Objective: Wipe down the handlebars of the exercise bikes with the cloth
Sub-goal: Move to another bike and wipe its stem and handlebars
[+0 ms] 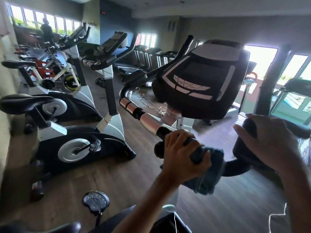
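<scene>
Left hand [182, 153] reaching forward, fingers curled tight around the near handlebar [148, 121] with the dark cloth [211, 172] bunched under its palm, right hand [267, 145] clasped over the right grip [250, 126], console [200, 79] beyond

dark wood-plank floor [127, 175] under exercise bikes [80, 145], loose white cables [144, 100]

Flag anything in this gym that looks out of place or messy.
Loose white cords lie tangled across the wooden floor just beyond the nearest bike's console, looking like a trip hazard. The bikes themselves stand upright in a row; nothing else stands out.
</scene>
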Demonstrator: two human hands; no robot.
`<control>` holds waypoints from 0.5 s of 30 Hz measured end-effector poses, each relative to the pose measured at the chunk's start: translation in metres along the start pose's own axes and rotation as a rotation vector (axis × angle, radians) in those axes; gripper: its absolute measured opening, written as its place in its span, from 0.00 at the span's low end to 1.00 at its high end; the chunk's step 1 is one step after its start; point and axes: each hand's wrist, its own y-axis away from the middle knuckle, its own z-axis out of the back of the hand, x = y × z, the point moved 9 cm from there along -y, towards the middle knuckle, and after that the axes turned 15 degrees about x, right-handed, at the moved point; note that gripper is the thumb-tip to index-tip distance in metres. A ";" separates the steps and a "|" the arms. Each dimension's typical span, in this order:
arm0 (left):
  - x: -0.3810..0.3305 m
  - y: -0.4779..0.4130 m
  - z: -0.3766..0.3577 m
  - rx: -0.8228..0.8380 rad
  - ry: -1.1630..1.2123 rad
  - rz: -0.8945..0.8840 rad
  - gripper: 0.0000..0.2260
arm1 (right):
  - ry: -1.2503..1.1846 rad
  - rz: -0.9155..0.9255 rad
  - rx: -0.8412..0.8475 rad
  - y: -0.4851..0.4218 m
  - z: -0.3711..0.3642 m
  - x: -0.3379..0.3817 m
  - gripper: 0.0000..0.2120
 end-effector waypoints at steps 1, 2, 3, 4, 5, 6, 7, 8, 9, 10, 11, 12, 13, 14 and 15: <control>0.009 -0.002 0.004 -0.006 -0.008 0.024 0.08 | -0.007 0.010 0.001 0.002 0.002 0.003 0.30; 0.016 -0.003 0.008 -0.007 -0.006 0.054 0.08 | -0.015 0.016 0.001 0.003 0.002 0.005 0.30; 0.019 -0.003 0.008 -0.008 0.001 0.080 0.08 | -0.020 0.018 -0.001 0.005 0.004 0.007 0.30; 0.017 -0.001 0.007 -0.009 0.013 0.100 0.08 | -0.020 0.019 -0.004 0.005 0.004 0.007 0.29; 0.009 0.001 0.004 -0.003 0.024 0.102 0.08 | -0.016 0.023 -0.003 0.005 0.004 0.008 0.28; -0.003 0.004 -0.002 0.011 0.029 0.086 0.08 | -0.017 0.028 0.000 0.005 0.004 0.009 0.28; -0.016 0.006 -0.007 0.029 0.030 0.056 0.08 | -0.017 0.025 0.013 0.004 0.003 0.008 0.27; -0.024 0.007 -0.010 0.049 0.033 0.024 0.09 | -0.014 0.022 0.025 0.004 0.001 0.006 0.27; -0.025 0.007 -0.010 0.057 0.033 0.001 0.09 | -0.017 0.023 0.026 0.004 0.001 0.006 0.26; -0.019 0.004 -0.007 0.052 0.027 -0.002 0.08 | -0.029 0.023 0.016 0.004 0.001 0.005 0.26; -0.007 0.000 -0.002 0.045 0.024 0.020 0.08 | -0.040 0.021 0.006 0.005 0.002 0.005 0.26; 0.008 -0.004 0.004 0.033 0.023 0.064 0.08 | -0.047 0.018 0.002 0.006 0.003 0.005 0.25; 0.020 -0.006 0.009 0.020 0.032 0.115 0.08 | -0.052 0.020 -0.004 0.006 0.003 0.006 0.25; 0.027 -0.007 0.011 0.009 0.043 0.152 0.08 | -0.053 0.025 -0.008 0.006 0.004 0.006 0.24; 0.026 -0.005 0.011 0.007 0.057 0.174 0.07 | -0.048 0.028 -0.009 0.005 0.004 0.007 0.24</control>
